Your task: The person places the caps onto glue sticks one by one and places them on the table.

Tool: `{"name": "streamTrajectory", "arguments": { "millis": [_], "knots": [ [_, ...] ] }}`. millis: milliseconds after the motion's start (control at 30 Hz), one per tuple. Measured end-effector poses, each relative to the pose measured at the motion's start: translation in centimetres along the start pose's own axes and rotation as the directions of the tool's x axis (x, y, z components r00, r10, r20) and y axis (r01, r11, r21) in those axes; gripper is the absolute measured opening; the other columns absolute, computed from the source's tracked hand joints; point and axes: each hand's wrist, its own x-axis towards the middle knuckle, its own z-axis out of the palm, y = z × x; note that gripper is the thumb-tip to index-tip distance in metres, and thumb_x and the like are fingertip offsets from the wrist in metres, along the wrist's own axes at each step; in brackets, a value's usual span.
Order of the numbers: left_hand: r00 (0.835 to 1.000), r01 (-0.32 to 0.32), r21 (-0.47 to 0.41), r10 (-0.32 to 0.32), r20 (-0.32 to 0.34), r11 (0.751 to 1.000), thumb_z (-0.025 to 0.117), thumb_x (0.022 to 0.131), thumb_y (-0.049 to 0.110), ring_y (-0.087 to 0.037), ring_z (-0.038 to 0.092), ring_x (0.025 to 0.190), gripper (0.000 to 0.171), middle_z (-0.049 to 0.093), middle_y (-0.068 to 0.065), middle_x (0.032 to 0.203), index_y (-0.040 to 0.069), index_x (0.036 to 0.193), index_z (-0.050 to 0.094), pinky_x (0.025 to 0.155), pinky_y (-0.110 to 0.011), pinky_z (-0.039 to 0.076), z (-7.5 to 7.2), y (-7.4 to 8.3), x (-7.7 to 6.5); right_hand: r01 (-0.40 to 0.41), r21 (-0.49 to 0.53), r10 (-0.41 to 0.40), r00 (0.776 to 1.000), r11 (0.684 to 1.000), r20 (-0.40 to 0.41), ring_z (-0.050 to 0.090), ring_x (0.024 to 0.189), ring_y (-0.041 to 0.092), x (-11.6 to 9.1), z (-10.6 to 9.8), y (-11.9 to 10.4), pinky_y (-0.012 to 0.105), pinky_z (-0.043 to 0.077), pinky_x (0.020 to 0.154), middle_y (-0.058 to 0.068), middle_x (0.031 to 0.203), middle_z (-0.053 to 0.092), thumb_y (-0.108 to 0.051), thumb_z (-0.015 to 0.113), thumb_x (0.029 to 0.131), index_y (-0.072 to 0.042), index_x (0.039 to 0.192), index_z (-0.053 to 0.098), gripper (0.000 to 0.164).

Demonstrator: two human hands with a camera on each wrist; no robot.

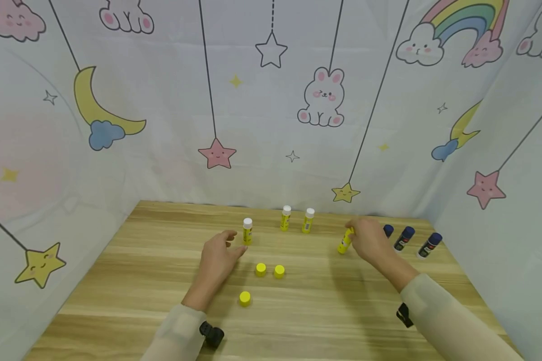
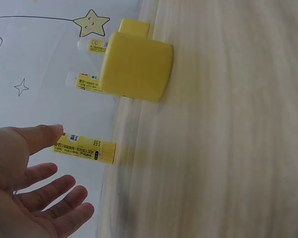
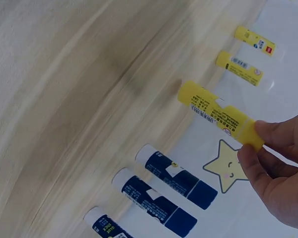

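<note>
So the backdrop is a cartoon curtain (image 1: 271, 110) with bunnies and stars behind a wood-grain surface (image 1: 117, 281). Readable bit: "GLUE STICK" on one dark blue stick (image 3: 110, 229), in a row of three on the right; the yellow ones have Chinese print and a barcode. Right hand (image 1: 368, 240) has its fingers pinching a capped yellow glue stick (image 3: 213, 111), tilted, left of the blues. Left hand's (image 1: 218, 253) fingers are spread beside a white-topped yellow tube (image 1: 247, 233); can't tell if they touch. Three yellow caps (image 1: 260, 269) sit nearby.
</note>
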Motion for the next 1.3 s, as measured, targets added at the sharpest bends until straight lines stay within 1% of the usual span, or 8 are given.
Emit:
{"name": "streamTrajectory", "arguments": {
  "millis": [100, 233, 400, 467, 633, 967, 1133, 1300],
  "knots": [
    [1.0, 0.019, -0.014, -0.019, 0.005, 1.0, 0.079, 0.09, 0.03, -0.032, 0.066, 0.11, 0.051, 0.068, -0.015, 0.125, 0.004, 0.131, 0.064, 0.089, -0.047, 0.057, 0.2, -0.1, 0.2, 0.001, -0.005, -0.001, 1.0, 1.0, 0.013, 0.063, 0.114, 0.044, 0.4, 0.1, 0.3, 0.05, 0.058, 0.087, 0.023, 0.121, 0.069, 0.003, 0.067, 0.093, 0.005, 0.12, 0.07, 0.027],
    [0.999, 0.034, -0.035, -0.034, 0.008, 0.999, 0.08, 0.09, 0.029, -0.032, 0.066, 0.111, 0.052, 0.068, -0.015, 0.126, 0.004, 0.132, 0.063, 0.09, -0.048, 0.057, 0.4, -0.2, 0.3, -0.009, -0.023, 0.01, 0.999, 1.0, 0.039, 0.064, 0.114, 0.044, 0.7, 0.3, 0.6, 0.048, 0.059, 0.084, 0.024, 0.124, 0.068, 0.002, 0.064, 0.096, 0.005, 0.124, 0.068, 0.029],
    [0.999, 0.048, -0.063, -0.048, 0.008, 0.997, 0.08, 0.09, 0.028, -0.033, 0.066, 0.112, 0.052, 0.068, -0.015, 0.126, 0.004, 0.133, 0.062, 0.09, -0.048, 0.057, 0.6, -0.3, 0.5, -0.006, -0.059, 0.009, 0.998, 0.998, 0.059, 0.062, 0.115, 0.044, 1.3, 0.3, 0.9, 0.053, 0.056, 0.091, 0.025, 0.122, 0.068, 0.003, 0.061, 0.096, 0.006, 0.124, 0.067, 0.029],
    [0.999, 0.052, -0.076, -0.052, 0.012, 0.996, 0.08, 0.09, 0.028, -0.033, 0.065, 0.113, 0.053, 0.067, -0.015, 0.127, 0.005, 0.134, 0.062, 0.09, -0.049, 0.057, 0.7, -0.4, 0.6, 0.006, -0.075, -0.001, 0.998, 0.997, 0.057, 0.064, 0.112, 0.044, 1.5, 0.3, 1.1, 0.054, 0.056, 0.09, 0.025, 0.119, 0.069, 0.005, 0.061, 0.095, 0.007, 0.122, 0.068, 0.028],
    [0.998, 0.056, -0.087, -0.055, 0.017, 0.995, 0.081, 0.089, 0.027, -0.033, 0.066, 0.113, 0.054, 0.067, -0.016, 0.128, 0.005, 0.135, 0.062, 0.091, -0.048, 0.057, 1.1, -0.4, 0.9, 0.023, -0.103, -0.019, 0.999, 0.994, 0.044, 0.068, 0.103, 0.042, 1.9, 0.3, 1.4, 0.049, 0.06, 0.081, 0.026, 0.113, 0.071, 0.008, 0.062, 0.093, 0.008, 0.118, 0.07, 0.027],
    [0.997, 0.07, -0.107, -0.067, 0.025, 0.992, 0.08, 0.09, 0.026, -0.033, 0.064, 0.114, 0.055, 0.066, -0.017, 0.128, 0.003, 0.135, 0.06, 0.093, -0.048, 0.056, 1.9, -0.5, 1.6, 0.026, -0.132, -0.024, 1.0, 0.991, 0.014, 0.066, 0.106, 0.043, 2.8, 0.6, 2.1, 0.05, 0.059, 0.085, 0.024, 0.113, 0.072, 0.013, 0.056, 0.092, 0.006, 0.114, 0.073, 0.028],
    [0.997, 0.073, -0.11, -0.071, 0.02, 0.991, 0.08, 0.09, 0.024, -0.034, 0.065, 0.113, 0.054, 0.066, -0.018, 0.127, 0.003, 0.135, 0.06, 0.093, -0.049, 0.056, 2.3, -0.5, 1.7, 0.059, -0.19, -0.062, 0.998, 0.98, -0.012, 0.065, 0.103, 0.046, 2.9, 0.8, 2.4, 0.053, 0.056, 0.09, 0.024, 0.107, 0.073, 0.014, 0.057, 0.092, 0.006, 0.111, 0.074, 0.026],
    [0.997, 0.075, -0.129, -0.073, 0.019, 0.989, 0.08, 0.09, 0.023, -0.034, 0.065, 0.114, 0.055, 0.066, -0.019, 0.127, 0.003, 0.136, 0.058, 0.093, -0.049, 0.056, 2.5, -0.6, 2.1, 0.085, -0.241, -0.091, 0.996, 0.967, -0.014, 0.064, 0.1, 0.045, 3.0, 0.9, 2.5, 0.055, 0.053, 0.092, 0.025, 0.104, 0.072, 0.013, 0.059, 0.092, 0.006, 0.11, 0.074, 0.024]
  ]
}}
